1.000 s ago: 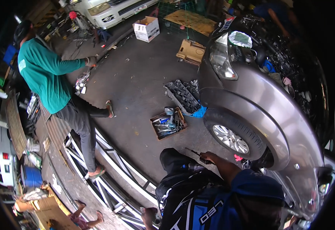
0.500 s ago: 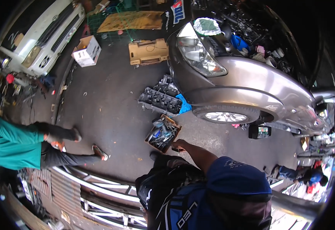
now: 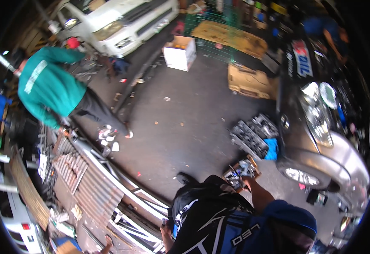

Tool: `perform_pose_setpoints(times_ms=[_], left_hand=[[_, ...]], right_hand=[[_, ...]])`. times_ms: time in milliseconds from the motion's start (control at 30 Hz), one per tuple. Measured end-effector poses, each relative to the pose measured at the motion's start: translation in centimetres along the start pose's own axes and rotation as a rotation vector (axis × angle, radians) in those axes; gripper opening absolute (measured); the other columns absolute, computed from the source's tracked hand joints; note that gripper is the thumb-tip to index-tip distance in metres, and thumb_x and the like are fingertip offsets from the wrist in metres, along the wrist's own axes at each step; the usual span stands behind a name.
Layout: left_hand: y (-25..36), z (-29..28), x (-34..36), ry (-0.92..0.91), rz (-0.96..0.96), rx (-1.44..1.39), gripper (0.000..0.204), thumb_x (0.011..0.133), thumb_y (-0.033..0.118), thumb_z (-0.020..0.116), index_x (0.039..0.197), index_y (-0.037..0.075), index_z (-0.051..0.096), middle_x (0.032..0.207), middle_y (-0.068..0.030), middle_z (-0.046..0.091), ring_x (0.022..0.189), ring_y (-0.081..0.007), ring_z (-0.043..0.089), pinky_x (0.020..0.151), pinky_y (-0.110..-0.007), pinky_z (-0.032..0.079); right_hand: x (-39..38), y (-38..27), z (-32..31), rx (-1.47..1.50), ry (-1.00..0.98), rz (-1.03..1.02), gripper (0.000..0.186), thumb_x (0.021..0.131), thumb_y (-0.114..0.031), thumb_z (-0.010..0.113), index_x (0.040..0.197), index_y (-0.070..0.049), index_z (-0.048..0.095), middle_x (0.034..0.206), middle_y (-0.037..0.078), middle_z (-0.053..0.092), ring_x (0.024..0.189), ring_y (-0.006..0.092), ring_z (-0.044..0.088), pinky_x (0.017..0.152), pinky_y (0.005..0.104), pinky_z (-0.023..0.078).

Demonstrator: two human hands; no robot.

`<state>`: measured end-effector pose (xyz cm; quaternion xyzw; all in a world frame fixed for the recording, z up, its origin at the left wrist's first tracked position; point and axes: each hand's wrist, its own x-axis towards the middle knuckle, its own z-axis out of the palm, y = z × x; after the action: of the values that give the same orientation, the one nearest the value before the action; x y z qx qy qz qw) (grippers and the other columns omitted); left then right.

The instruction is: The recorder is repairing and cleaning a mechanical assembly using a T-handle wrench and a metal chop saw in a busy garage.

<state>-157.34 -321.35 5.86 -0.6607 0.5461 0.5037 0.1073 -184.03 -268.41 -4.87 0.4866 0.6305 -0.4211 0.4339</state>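
My right arm reaches forward to a shallow brown box (image 3: 257,162) full of mixed metal tools and parts. My right hand (image 3: 247,182) is at the box's near edge; its fingers are small and blurred, so their grip does not show. Low in the picture, beside my dark clothing, my left hand (image 3: 166,232) is closed around something small and greyish that I cannot make out. Just beyond the box lie grey metal engine parts (image 3: 249,137) with a blue cloth (image 3: 271,149) against them.
A silver car (image 3: 346,158) with its engine bay exposed stands at right. A person in a teal shirt (image 3: 51,86) is at left, by white metal trusses (image 3: 104,171) and corrugated sheets (image 3: 94,192). Farther off are a white carton (image 3: 180,57), a tan tool case (image 3: 247,81) and a white vehicle (image 3: 121,25).
My view has swung left, so the box and car sit farther right. The person in teal has walked farther away. My left hand now shows; my right hand stays by the box.
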Motion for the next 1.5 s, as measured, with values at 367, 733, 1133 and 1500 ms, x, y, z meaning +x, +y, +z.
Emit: perform_pose_setpoints(times_ms=[367,733,1133,1500], left_hand=[[26.0,-5.4,16.0,-0.096,0.268,0.272,0.053,0.102,0.05,0.057,0.105,-0.001,0.072,0.09,-0.0159,0.074,0.088,-0.0244,0.069,0.079,-0.04,0.053],[53.0,-3.4,27.7,-0.065,0.333,0.437,0.066,0.1,0.062,0.051,0.103,0.001,0.075,0.088,-0.0207,0.072,0.088,-0.0296,0.069,0.076,-0.044,0.052],[74.3,-2.9,42.8,0.117,0.278,0.139,0.049,0.1,0.049,0.062,0.12,0.005,0.069,0.091,-0.0149,0.075,0.084,-0.03,0.07,0.073,-0.042,0.053],[95.6,-19.2,61.6,-0.048,0.138,-0.104,0.029,0.084,0.018,0.074,0.105,0.0,0.075,0.087,-0.0082,0.076,0.074,-0.0128,0.067,0.062,-0.035,0.054]], right_hand=[[-7.5,-23.8,24.5,-0.305,-0.187,-0.185,0.037,0.099,-0.04,0.055,0.124,-0.015,0.063,0.124,0.013,0.062,0.114,0.0339,0.058,0.084,0.0585,0.051],[-4.8,-59.0,38.2,-0.456,-0.253,-0.114,0.031,0.096,-0.046,0.062,0.082,-0.018,0.065,0.061,0.001,0.053,0.048,0.0175,0.051,0.047,0.0363,0.044],[-15.7,-105.7,64.1,-0.965,-0.042,-0.507,0.033,0.092,-0.04,0.064,0.106,-0.01,0.064,0.077,0.01,0.061,0.052,0.0212,0.06,0.046,0.04,0.05],[-20.7,-119.1,92.3,-0.778,-0.272,-0.474,0.029,0.097,-0.039,0.058,0.096,-0.01,0.064,0.065,0.011,0.055,0.045,0.0233,0.054,0.04,0.0404,0.044]])
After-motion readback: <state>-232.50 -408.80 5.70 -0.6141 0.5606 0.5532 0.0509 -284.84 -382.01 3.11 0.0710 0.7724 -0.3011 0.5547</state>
